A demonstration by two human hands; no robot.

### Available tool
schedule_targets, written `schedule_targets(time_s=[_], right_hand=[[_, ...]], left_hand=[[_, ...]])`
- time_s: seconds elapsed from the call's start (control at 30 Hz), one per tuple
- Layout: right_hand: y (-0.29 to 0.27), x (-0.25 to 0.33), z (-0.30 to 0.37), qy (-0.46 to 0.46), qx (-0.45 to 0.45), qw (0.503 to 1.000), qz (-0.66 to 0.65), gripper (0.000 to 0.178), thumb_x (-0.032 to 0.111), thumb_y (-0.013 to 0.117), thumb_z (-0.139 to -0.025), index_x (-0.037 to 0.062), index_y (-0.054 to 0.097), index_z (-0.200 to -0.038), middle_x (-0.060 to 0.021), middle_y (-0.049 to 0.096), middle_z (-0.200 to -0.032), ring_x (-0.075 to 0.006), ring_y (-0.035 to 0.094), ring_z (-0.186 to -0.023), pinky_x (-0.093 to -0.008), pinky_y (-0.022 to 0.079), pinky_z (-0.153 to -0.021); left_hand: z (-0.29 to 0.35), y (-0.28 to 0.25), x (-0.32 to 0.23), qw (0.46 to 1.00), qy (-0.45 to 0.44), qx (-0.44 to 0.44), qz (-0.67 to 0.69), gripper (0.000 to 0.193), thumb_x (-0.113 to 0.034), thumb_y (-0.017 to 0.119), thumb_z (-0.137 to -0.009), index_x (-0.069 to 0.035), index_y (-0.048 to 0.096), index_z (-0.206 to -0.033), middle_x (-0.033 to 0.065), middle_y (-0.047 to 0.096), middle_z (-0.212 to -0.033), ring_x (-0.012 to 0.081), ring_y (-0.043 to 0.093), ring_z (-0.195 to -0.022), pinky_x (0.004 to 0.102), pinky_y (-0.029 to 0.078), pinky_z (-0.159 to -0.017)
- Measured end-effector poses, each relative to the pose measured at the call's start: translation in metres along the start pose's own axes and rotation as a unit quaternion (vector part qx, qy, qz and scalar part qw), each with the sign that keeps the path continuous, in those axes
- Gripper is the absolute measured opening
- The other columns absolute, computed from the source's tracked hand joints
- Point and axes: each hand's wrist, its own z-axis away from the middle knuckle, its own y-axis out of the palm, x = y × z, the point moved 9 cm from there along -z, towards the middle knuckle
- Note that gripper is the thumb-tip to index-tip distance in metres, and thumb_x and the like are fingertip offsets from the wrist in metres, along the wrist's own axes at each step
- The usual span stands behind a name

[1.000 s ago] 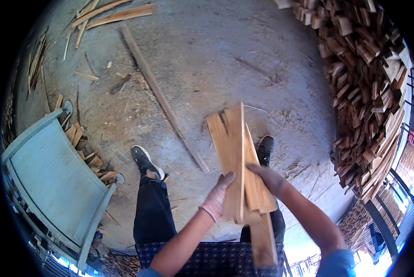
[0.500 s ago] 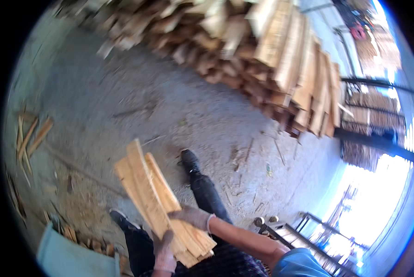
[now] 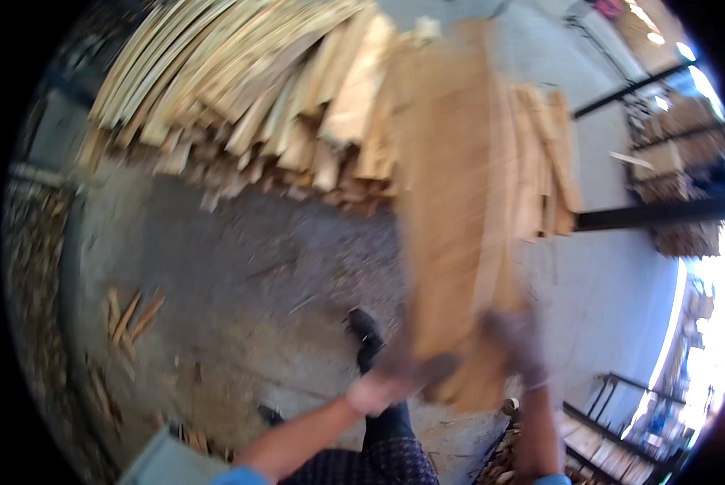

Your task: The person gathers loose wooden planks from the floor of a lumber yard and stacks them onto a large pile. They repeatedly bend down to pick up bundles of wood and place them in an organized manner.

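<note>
Long pale-brown wooden boards (image 3: 447,186) stand up in front of me, blurred by motion, their far ends overlapping the stacked timber. My left hand (image 3: 407,368), in a greyish glove, grips the near left edge with the thumb across the face. On the right edge my right hand (image 3: 514,343), gloved too, is closed round the boards and smeared by motion. How many boards are in the bundle cannot be made out. Behind them lies a large pile of rough planks (image 3: 298,97) with their ends toward me.
Wood scraps (image 3: 132,319) lie on the dusty floor at the left. A pale bluish panel (image 3: 172,461) stands at the lower left. A dark metal rack (image 3: 605,444) with wood is at the lower right, and a dark beam (image 3: 661,214) crosses the right side.
The boards have swung from low near my legs up and to the right, toward the pile. Both hands moved right with them, and my view has shifted.
</note>
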Motion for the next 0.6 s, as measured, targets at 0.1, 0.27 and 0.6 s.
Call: schedule_targets(time_s=[0.1, 0.27, 0.6], right_hand=[[-0.066, -0.102, -0.083, 0.128, -0.107, 0.909, -0.382, 0.050, 0.032, 0.074, -0.094, 0.0047, 0.060, -0.134, -0.0185, 0.068, -0.118, -0.0288, 0.068, -0.109, -0.0420, 0.054, -0.097], [-0.040, -0.217, -0.223, 0.060, -0.108, 0.986, 0.111, 0.102, 0.052, 0.072, -0.091, -0.0111, 0.023, -0.155, -0.0307, 0.047, -0.148, -0.0378, 0.049, -0.136, -0.0406, 0.035, -0.117], [0.011, -0.197, -0.201, 0.008, -0.098, 0.906, 0.412, 0.097, 0.051, 0.073, -0.089, -0.0065, 0.031, -0.155, -0.0332, 0.040, -0.154, -0.0418, 0.039, -0.144, -0.0444, 0.032, -0.120]], left_hand=[[-0.086, 0.042, 0.009, 0.996, 0.037, 0.035, -0.075, 0.052, -0.024, 0.060, -0.100, 0.006, 0.045, -0.141, 0.0221, 0.060, -0.131, 0.0338, 0.059, -0.121, 0.0401, 0.050, -0.102], [-0.061, 0.032, 0.077, 0.985, -0.054, -0.021, -0.165, 0.089, -0.049, 0.055, -0.099, 0.005, 0.017, -0.159, 0.0294, 0.029, -0.160, 0.0382, 0.024, -0.153, 0.0413, 0.027, -0.124], [0.247, -0.174, 0.160, 0.794, -0.282, -0.481, -0.243, 0.070, -0.041, 0.063, -0.094, 0.000, 0.044, -0.148, 0.0251, 0.057, -0.139, 0.0389, 0.056, -0.129, 0.0439, 0.043, -0.110]])
